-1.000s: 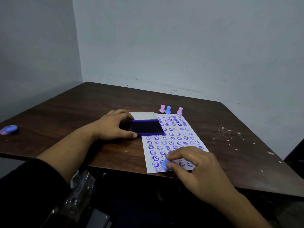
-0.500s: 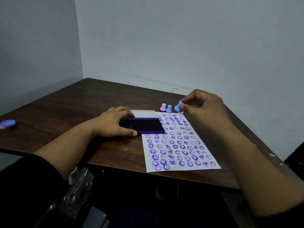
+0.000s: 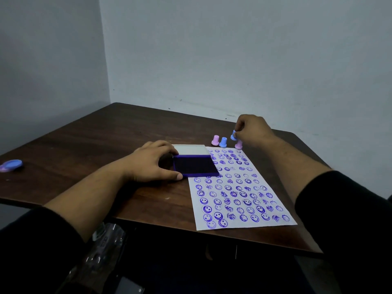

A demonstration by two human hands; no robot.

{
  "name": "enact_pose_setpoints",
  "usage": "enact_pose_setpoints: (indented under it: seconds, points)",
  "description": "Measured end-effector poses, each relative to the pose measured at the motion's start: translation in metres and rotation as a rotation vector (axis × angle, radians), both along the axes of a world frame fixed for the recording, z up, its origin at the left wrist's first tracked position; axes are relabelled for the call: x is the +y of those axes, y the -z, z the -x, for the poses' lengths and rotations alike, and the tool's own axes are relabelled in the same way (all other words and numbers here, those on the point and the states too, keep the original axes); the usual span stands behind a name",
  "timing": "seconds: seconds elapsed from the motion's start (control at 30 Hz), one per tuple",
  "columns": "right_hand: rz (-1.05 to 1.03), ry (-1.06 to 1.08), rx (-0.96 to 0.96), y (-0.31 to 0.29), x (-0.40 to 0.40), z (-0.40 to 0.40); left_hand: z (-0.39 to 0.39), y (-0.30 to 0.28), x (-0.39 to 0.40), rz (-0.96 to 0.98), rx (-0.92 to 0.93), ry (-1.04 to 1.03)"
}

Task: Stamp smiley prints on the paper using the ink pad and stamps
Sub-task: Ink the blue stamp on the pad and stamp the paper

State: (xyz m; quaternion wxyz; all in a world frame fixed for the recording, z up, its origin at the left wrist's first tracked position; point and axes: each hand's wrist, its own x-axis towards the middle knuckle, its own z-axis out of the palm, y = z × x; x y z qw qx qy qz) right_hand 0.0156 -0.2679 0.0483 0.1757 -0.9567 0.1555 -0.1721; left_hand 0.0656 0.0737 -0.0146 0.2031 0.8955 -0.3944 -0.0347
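Observation:
A white paper covered with rows of purple smiley prints lies on the brown table. The open purple ink pad rests at the paper's far left corner, and my left hand grips its left side. My right hand pinches a small blue stamp just above the table beyond the paper's far edge. Below it stands a pink stamp. Another pink stamp and a blue stamp stand side by side to the left.
A blue and purple round lid-like object lies near the table's left edge. Walls close the corner behind the table. A clear plastic bag hangs below the front edge.
My right hand lifted the blue stamp off the paper's near edge and carried it to the far side, by the row of stamps. My left hand stayed on the ink pad.

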Motion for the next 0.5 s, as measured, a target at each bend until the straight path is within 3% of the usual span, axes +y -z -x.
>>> enact_pose_setpoints:
  seconds: [0.5]
  points:
    - [-0.012,-0.023,0.001,0.029,-0.012,-0.020,0.001,-0.001,0.000,-0.001,0.001,-0.004]
